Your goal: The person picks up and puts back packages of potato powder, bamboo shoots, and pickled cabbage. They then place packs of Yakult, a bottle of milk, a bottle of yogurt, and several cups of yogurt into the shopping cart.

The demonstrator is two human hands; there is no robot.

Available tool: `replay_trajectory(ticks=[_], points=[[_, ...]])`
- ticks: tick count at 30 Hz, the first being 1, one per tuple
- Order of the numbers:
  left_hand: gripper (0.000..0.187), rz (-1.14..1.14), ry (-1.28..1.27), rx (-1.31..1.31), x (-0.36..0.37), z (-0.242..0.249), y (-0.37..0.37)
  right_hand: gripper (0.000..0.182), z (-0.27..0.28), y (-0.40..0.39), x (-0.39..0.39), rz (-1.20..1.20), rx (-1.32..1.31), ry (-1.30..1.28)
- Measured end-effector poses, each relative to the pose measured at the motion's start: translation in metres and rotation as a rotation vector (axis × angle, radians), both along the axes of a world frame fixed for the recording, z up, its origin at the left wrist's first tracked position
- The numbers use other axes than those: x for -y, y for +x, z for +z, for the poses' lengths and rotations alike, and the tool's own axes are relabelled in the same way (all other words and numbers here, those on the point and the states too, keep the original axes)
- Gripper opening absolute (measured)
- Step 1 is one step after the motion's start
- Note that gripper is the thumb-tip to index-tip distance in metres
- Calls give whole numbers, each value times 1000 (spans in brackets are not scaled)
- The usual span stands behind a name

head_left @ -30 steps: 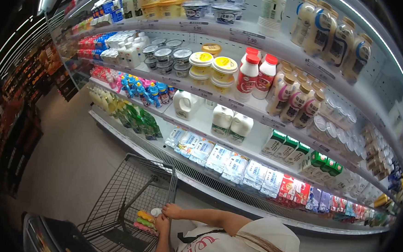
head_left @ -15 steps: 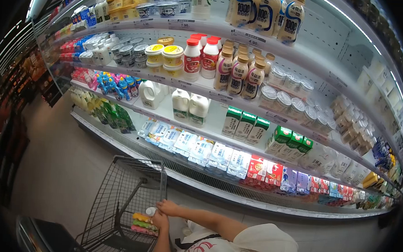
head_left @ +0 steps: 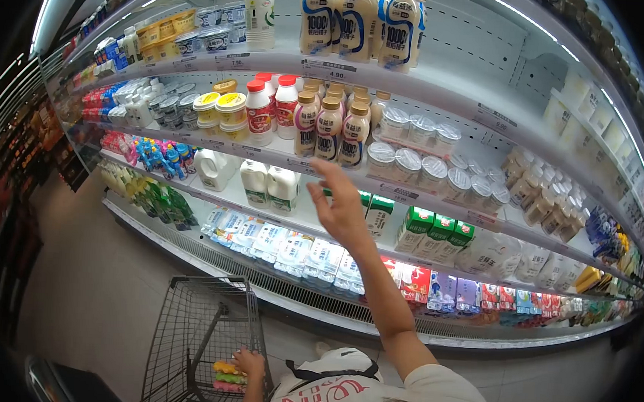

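My right hand is raised in front of the shelves, fingers apart and nothing in it. In the view its fingertips lie just below a group of brown-capped beige bottles; I see no contact with them. Lower down, my left hand is at the right side of a wire shopping cart, its fingers curled. What it grips is hidden. Beside its fingers are yellow, green and pink items, too small to name.
White milk jugs and green-topped cartons stand on the shelf below the bottles. White-lidded cups are to their right. Bagged packs fill the bottom shelf. Grey floor lies left of the cart.
My right hand has left my left hand at the cart and moved up toward the shelves. The white thing by my hands is out of sight. The view has shifted right.
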State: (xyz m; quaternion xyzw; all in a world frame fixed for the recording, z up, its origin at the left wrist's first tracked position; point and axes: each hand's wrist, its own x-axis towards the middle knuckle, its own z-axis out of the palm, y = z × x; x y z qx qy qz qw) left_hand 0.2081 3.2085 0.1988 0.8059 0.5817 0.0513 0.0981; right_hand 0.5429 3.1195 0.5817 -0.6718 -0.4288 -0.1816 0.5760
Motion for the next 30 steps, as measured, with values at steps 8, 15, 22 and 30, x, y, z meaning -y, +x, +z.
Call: replay_trajectory(ticks=[8, 15, 22, 30], points=[[31, -911, 24, 1300, 6, 381, 333, 30, 140, 170, 55, -606, 359, 174], [41, -1010, 293, 1227, 36, 535, 486, 43, 173, 188, 73, -487, 201, -188], [36, -1140, 251, 1334, 35, 537, 500, 44, 166, 195, 66, -677, 284, -294], [30, -1296, 467, 1610, 47, 560, 439, 38, 161, 179, 56, -203, 434, 294]])
